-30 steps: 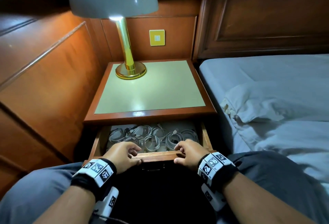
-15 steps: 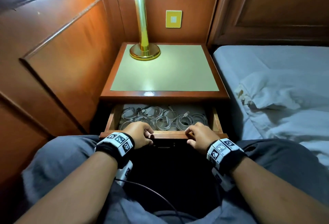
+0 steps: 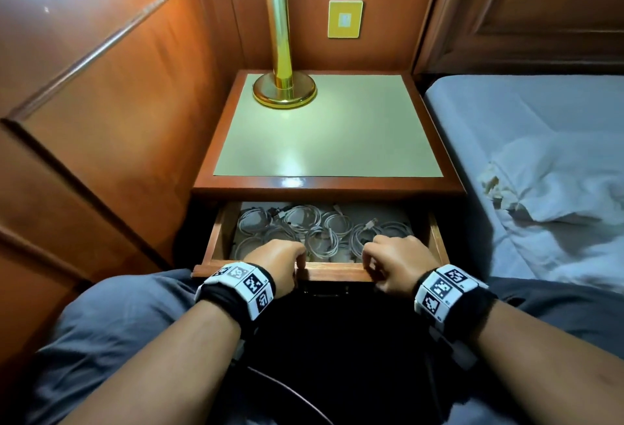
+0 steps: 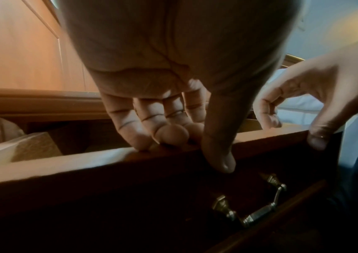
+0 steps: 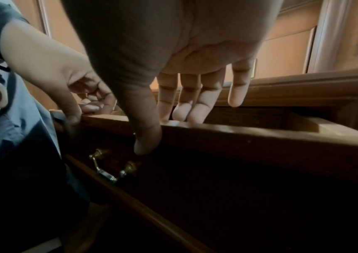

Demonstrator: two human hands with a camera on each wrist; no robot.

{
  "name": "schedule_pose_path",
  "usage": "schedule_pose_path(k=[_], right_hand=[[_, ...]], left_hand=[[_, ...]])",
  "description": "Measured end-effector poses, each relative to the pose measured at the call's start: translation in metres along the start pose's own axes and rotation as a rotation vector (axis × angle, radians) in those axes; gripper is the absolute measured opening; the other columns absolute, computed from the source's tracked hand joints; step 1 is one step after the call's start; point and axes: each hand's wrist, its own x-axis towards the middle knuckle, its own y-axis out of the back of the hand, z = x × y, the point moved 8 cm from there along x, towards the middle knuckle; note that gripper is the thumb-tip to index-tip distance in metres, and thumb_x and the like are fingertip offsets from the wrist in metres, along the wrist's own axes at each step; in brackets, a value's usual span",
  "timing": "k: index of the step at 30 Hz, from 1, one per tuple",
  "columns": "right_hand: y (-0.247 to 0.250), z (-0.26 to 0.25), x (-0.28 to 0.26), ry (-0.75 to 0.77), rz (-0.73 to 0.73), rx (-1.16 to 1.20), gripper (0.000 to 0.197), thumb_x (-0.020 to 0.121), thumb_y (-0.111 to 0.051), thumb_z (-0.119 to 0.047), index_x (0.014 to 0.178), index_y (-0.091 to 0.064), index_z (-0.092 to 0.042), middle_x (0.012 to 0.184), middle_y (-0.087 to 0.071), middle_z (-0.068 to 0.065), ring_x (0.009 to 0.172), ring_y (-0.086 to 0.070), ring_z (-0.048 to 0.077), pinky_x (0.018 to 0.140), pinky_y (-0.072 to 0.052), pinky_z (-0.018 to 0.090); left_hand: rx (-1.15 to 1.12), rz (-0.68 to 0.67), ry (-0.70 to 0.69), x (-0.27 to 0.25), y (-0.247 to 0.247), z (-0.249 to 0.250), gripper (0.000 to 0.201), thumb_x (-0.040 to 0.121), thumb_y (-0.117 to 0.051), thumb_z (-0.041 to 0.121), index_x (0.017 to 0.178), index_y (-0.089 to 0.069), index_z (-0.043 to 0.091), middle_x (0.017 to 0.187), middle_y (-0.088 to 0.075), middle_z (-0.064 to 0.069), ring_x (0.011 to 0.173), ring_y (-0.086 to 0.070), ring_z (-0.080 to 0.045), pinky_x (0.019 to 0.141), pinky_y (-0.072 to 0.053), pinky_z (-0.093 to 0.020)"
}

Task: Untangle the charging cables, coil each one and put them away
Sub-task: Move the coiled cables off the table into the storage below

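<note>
Several white charging cables (image 3: 324, 228) lie coiled side by side in the open nightstand drawer (image 3: 337, 276). My left hand (image 3: 297, 262) grips the top edge of the drawer front left of centre, fingers curled inside and thumb on the outer face (image 4: 184, 137). My right hand (image 3: 374, 262) holds the same edge right of centre, fingers reaching down into the drawer and thumb outside (image 5: 167, 123). Neither hand touches a cable. The brass pull handle (image 4: 251, 203) hangs free below the thumbs. My hands hide the nearest coils.
A gold lamp (image 3: 283, 86) stands at the back left of the nightstand top (image 3: 337, 140). Wood panelling (image 3: 101, 103) closes in the left side. A bed with rumpled white sheets (image 3: 540, 188) lies close on the right. My knees flank the drawer.
The head view has dipped and moved closer to the nightstand. Both hands keep their hold on the drawer front, and a little more of the drawer's inside shows.
</note>
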Motion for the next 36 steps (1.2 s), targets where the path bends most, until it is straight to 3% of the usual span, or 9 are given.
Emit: schedule_pose_path(k=[5,10,14,18,21,23,25,30,36], right_hand=[[0.006,0.008,0.001,-0.063,0.107,0.008,0.069,0.067,-0.078,-0.046,0.128,-0.047,-0.037,0.125,-0.042,-0.004,0.114,-0.049,0.022,0.098,-0.039,0.035],[0.005,0.014,0.000,-0.122,0.136,0.030,0.110,0.061,-0.083,-0.045,0.152,-0.021,-0.042,0.140,-0.027,-0.003,0.131,-0.031,0.020,0.120,-0.016,0.040],[0.011,0.025,0.007,-0.202,0.132,0.075,0.117,0.068,-0.084,-0.041,0.155,-0.007,-0.042,0.154,-0.012,0.001,0.144,-0.016,0.025,0.123,-0.010,0.045],[0.017,0.028,0.017,-0.235,0.147,0.060,0.128,0.068,-0.086,-0.038,0.156,0.006,-0.041,0.158,0.002,0.005,0.150,0.002,0.027,0.124,0.001,0.047],[0.020,0.031,0.028,-0.251,0.158,0.058,0.131,0.068,-0.087,-0.036,0.155,0.010,-0.041,0.161,0.007,0.006,0.151,0.009,0.027,0.122,0.004,0.048],[0.022,0.034,0.038,-0.260,0.155,0.074,0.132,0.067,-0.088,-0.034,0.155,0.011,-0.039,0.163,0.010,0.006,0.152,0.011,0.028,0.122,0.002,0.049],[0.023,0.034,0.047,-0.250,0.140,0.096,0.134,0.066,-0.088,-0.030,0.155,0.011,-0.039,0.164,0.014,0.004,0.152,0.013,0.027,0.122,0.000,0.050],[0.021,0.030,0.064,-0.190,0.044,0.082,0.143,0.064,-0.091,-0.029,0.153,0.021,-0.038,0.162,0.027,0.002,0.151,0.021,0.026,0.120,0.006,0.052],[0.024,0.029,0.073,-0.171,-0.036,0.076,0.156,0.054,-0.094,-0.047,0.150,0.029,-0.038,0.157,0.039,0.001,0.147,0.030,0.027,0.119,0.010,0.057]], left_hand=[[0.014,-0.034,0.001,0.003,0.002,0.001,0.023,0.076,-0.070,0.020,0.090,-0.058,0.033,0.092,-0.059,0.011,0.084,-0.061,-0.014,0.072,-0.055,-0.031],[-0.019,-0.017,0.022,0.000,0.006,0.001,0.026,0.080,-0.071,0.023,0.097,-0.054,0.034,0.099,-0.058,0.010,0.091,-0.060,-0.016,0.076,-0.050,-0.030],[0.002,0.128,0.033,0.006,0.015,0.002,0.036,0.077,-0.072,0.021,0.097,-0.045,0.034,0.108,-0.048,0.006,0.103,-0.057,-0.022,0.086,-0.043,-0.035],[0.079,0.307,0.114,0.011,0.030,-0.004,0.075,0.065,-0.086,0.028,0.123,-0.039,0.032,0.126,-0.029,0.000,0.119,-0.041,-0.024,0.102,-0.039,-0.039],[0.043,0.335,0.155,0.017,0.035,-0.013,0.114,0.066,-0.088,0.032,0.151,-0.013,0.034,0.152,-0.003,-0.006,0.143,-0.016,-0.031,0.120,-0.020,-0.046],[0.031,0.318,0.174,0.023,0.041,-0.020,0.127,0.068,-0.088,0.038,0.156,0.004,0.034,0.161,0.015,-0.006,0.150,0.000,-0.033,0.122,-0.010,-0.049],[0.059,0.310,0.185,0.030,0.046,-0.027,0.136,0.065,-0.089,0.049,0.156,0.010,0.032,0.162,0.024,-0.006,0.151,0.006,-0.032,0.122,-0.009,-0.049],[0.170,0.242,0.181,0.043,0.049,-0.040,0.143,0.057,-0.086,0.065,0.156,0.010,0.028,0.165,0.018,-0.006,0.153,0.010,-0.031,0.124,-0.006,-0.048],[0.225,0.175,0.126,0.051,0.051,-0.040,0.138,0.068,-0.087,0.048,0.155,0.019,0.027,0.163,0.026,-0.006,0.152,0.016,-0.034,0.123,-0.003,-0.048]])
